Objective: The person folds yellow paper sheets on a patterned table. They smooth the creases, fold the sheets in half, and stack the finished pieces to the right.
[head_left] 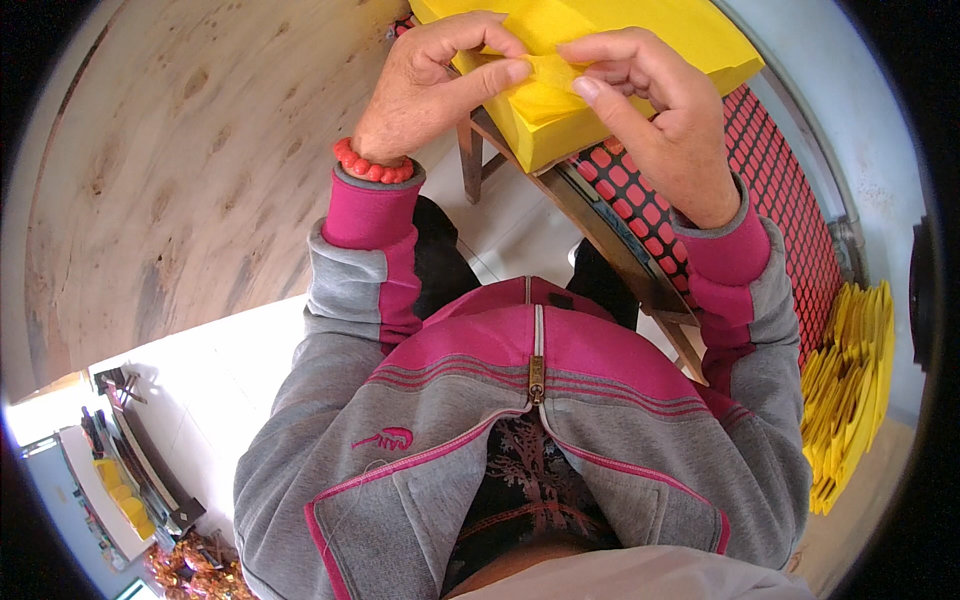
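Both hands meet at the top of the head view over a thin yellow sheet (550, 85), paper or cloth, I cannot tell which. My left hand (425, 85) pinches its left side between thumb and fingers, a red beaded bracelet (372, 163) on that wrist. Thumb and bent fingers of my right hand (672, 120) close on the sheet's right side, a short way from the left fingertips. Beneath them a broad yellow block or stack of sheets (690, 45) lies with its near corner toward me. The far part of it is cut off by the picture's edge.
The yellow stack rests on a wooden-framed bench (610, 235) with a red-and-black patterned cover (765, 160). A pile of folded yellow pieces (845, 400) stands on the right beside the pale wall (860, 110). A large wooden board (190, 170) fills the left.
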`<state>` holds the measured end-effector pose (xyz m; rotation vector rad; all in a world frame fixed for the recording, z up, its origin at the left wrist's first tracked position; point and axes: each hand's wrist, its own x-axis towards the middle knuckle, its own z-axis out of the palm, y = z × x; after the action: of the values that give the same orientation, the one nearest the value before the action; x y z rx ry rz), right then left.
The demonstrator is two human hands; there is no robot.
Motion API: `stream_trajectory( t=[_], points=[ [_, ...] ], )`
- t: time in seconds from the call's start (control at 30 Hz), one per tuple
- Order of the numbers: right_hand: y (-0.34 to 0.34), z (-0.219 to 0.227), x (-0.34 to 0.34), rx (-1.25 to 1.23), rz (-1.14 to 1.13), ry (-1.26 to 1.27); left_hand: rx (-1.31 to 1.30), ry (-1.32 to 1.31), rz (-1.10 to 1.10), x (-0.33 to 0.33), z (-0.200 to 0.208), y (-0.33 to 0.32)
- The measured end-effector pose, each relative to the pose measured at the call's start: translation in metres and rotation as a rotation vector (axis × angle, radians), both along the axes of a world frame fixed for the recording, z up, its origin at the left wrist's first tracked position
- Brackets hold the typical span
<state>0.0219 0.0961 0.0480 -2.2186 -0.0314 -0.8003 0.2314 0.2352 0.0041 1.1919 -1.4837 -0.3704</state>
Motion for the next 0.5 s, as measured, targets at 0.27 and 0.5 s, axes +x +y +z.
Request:
stream_trajectory(
  t=[0.27,0.5],
  points=[
    [0.004,0.017,-0.008,-0.601,-0.017,-0.100,-0.103,0.303,0.058,-0.009,-0.012,-0.011],
    [0.005,0.000,0.006,-0.646,-0.067,-0.162,-0.216,0.424,0.085,-0.015,-0.019,-0.020]
  ],
)
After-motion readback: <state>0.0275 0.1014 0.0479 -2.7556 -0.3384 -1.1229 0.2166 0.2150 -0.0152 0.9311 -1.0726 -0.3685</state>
